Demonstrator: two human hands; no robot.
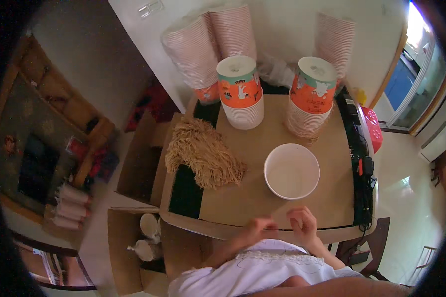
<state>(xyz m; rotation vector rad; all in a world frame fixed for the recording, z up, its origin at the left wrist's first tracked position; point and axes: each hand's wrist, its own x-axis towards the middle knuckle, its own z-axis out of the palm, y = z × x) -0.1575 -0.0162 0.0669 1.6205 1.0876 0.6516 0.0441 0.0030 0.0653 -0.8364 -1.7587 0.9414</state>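
My left hand (257, 228) and my right hand (303, 223) are close together over the table's near edge, a small gap between them. The fingers of both are curled in; whatever they pinch, if anything, is too small to make out. Just beyond my right hand stands a white paper tub (292, 172), its open mouth up and its inside bare. To the left lies a loose heap of tan string (203, 153). Farther back are two upside-down stacks of paper tubs, the left stack (241, 94) and the right stack (312, 96), each with an orange and green printed tub on top.
Tall plastic-wrapped tub stacks (233, 32) line the wall, with another stack (335, 42) at the right. Black cables (364, 183) run along the table's right edge. An open carton (129, 213) holding wrapped tubs sits at lower left. A dark chair (376, 247) stands at lower right.
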